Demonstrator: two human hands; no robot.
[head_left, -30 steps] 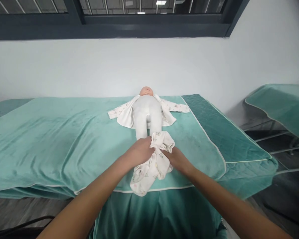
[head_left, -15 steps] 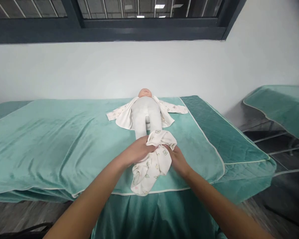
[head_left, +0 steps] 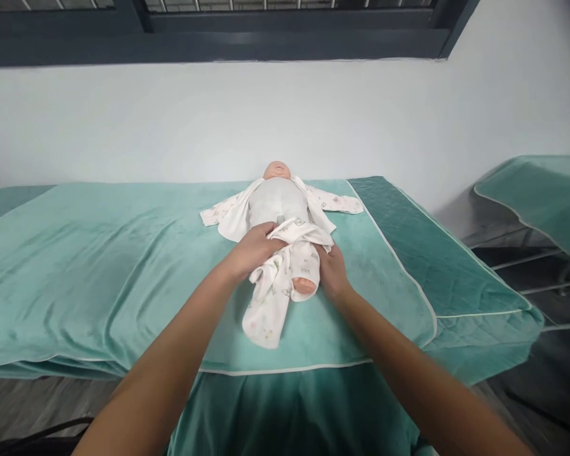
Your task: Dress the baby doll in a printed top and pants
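Observation:
A baby doll (head_left: pixel 278 199) with a pale grey cloth body lies on its back, head toward the wall. Its arms are in the sleeves of a white patterned baby shirt (head_left: pixel 231 221), which is spread open. My left hand (head_left: pixel 256 250) and my right hand (head_left: pixel 331 266) grip the waist of white patterned baby pants (head_left: pixel 273 297) from both sides. One doll foot (head_left: pixel 304 286) shows at the cuff of the right pant leg. The left pant leg hangs flat toward me, and the doll's other leg is hidden by the cloth and my left hand.
The doll lies on a bed with a green velvety cover (head_left: pixel 123 272) edged in white piping. Behind it is a white wall (head_left: pixel 275 114) under a dark window frame (head_left: pixel 285 45). Another green-covered bed (head_left: pixel 546 196) with metal rails stands at the right.
Both hands have moved up the doll's legs with the pants, toward its body. A foot now shows at the right cuff. The view has tilted down slightly.

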